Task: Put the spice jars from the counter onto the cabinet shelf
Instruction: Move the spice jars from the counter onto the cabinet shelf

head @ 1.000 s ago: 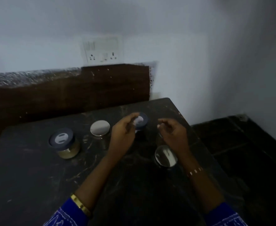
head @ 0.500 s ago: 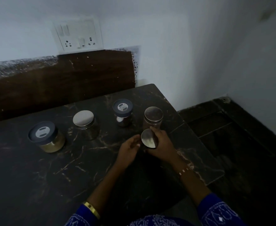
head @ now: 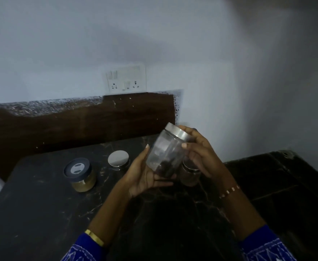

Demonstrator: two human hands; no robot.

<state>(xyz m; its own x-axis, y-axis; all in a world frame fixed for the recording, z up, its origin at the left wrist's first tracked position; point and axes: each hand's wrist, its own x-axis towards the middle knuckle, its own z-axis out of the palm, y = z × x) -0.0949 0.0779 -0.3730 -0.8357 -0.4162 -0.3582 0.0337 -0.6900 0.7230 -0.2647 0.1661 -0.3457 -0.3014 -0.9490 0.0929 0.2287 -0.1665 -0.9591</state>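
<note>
A clear glass spice jar with a silver lid and dark spice at its bottom is held tilted above the black counter. My left hand cups its base from below. My right hand grips its upper side near the lid. On the counter stand a jar with a dark blue lid at the left, a silver-lidded jar in the middle, and another silver-lidded jar partly hidden behind the held one. No cabinet shelf is in view.
A dark brown backsplash runs behind the counter, with a white switch and socket plate on the wall above it. To the right of the counter's edge lies a lower dark floor.
The silver-lidded jar has been lifted off the counter and tilted, and both hands now hold it. The view has tilted upward.
</note>
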